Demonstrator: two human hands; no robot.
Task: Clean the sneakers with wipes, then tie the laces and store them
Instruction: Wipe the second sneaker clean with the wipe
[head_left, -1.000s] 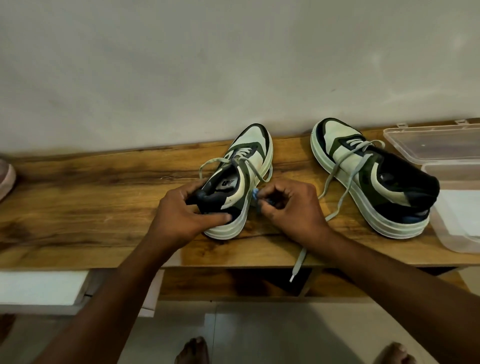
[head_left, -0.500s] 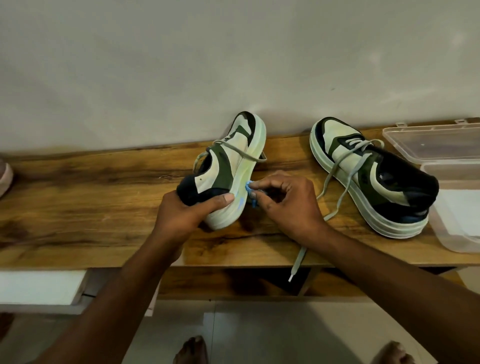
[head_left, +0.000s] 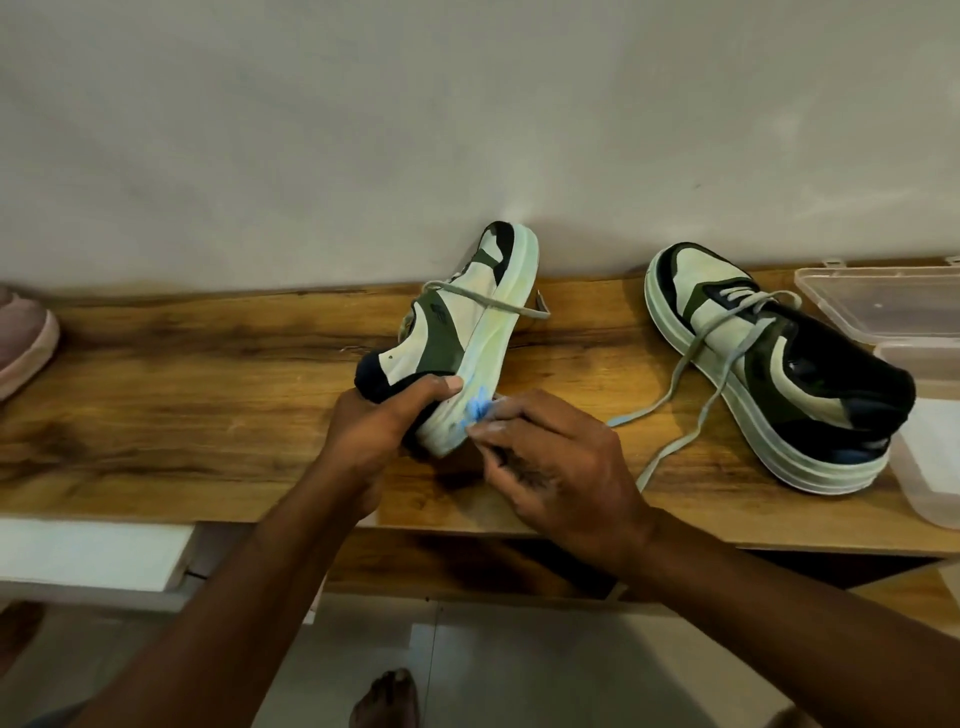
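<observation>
Head view, from the left: a pink shoe (head_left: 23, 345) pokes in at the counter's (head_left: 208, 395) left edge. Mid-counter, the left hand (head_left: 371, 436) has its fingers curled round the heel of a sneaker (head_left: 457, 332) tipped on its side, sole facing right. The right hand (head_left: 558, 462) pinches what looks like a blue wipe (head_left: 478, 411) against that sole. The second sneaker (head_left: 779, 364) stands unlaced by a clear plastic box (head_left: 898, 306) at the right edge.
</observation>
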